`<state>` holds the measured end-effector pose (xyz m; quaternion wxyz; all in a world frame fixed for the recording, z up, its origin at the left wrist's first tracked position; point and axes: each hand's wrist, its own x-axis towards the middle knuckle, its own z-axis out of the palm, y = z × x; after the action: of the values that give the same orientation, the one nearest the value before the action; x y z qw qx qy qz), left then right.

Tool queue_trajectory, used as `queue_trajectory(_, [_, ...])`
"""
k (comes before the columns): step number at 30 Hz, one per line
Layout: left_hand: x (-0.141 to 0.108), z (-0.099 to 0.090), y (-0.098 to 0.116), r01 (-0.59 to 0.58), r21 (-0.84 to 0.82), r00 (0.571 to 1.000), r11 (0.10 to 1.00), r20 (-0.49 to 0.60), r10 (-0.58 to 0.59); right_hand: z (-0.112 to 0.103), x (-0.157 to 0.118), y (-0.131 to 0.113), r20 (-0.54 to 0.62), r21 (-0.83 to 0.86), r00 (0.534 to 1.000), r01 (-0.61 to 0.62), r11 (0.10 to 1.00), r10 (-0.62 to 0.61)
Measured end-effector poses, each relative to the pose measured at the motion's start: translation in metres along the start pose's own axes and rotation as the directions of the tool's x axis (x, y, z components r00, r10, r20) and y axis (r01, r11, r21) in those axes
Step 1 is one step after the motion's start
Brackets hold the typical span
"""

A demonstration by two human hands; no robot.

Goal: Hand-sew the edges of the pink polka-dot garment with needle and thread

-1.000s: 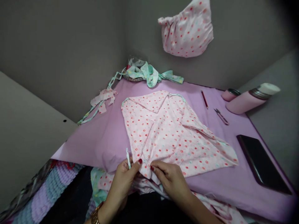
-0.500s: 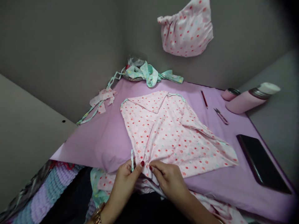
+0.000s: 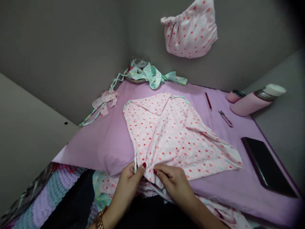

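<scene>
Now, pink polka-dot cotton cloth (image 3: pixel 166 136) pinched at its near corner, gathered into small folds.
Left hand (image 3: pixel 127 187) and right hand (image 3: pixel 173 186) close together, fingers (image 3: pixel 155 171) clenched on the folds; rest of the cloth spread ahead of the fingers on a lilac sheet (image 3: pixel 83 149); mint binding strip (image 3: pixel 135 163) now lying against the cloth's edge, no longer standing clear.

The pale pink cotton fabric (image 3: pixel 173 136) carries red and mint dots, its tie strip (image 3: pixel 135 162) is mint green, and the counter cover (image 3: pixel 95 149) is lilac.
</scene>
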<state>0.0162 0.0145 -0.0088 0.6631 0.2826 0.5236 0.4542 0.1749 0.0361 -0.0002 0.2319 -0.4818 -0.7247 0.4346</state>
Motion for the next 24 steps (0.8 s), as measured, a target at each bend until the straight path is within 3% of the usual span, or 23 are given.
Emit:
queue_trajectory(5, [0.002, 0.001, -0.003, -0.016, -0.006, 1.0, 1.0, 0.004, 0.016, 0.001, -0.002, 0.002, -0.009, 0.026, 1.0, 0.01, 1.0, -0.01])
queue_trajectory(17, [-0.001, 0.013, -0.005, 0.107, -0.123, 0.994, 0.987, 0.031, -0.104, 0.003, -0.001, -0.001, 0.007, -0.011, 1.0, -0.014, 1.0, 0.014])
queue_trajectory(20, [-0.004, 0.012, -0.001, 0.172, -0.183, 0.984, 0.968, -0.022, -0.179, 0.003, 0.0, -0.001, 0.005, -0.053, 1.0, -0.017, 0.998, 0.018])
queue_trajectory(24, [-0.005, 0.008, 0.002, 0.111, -0.245, 0.979, 0.963, -0.143, -0.149, 0.001, 0.0, -0.001, -0.004, -0.074, 1.0, -0.014, 0.997, 0.014])
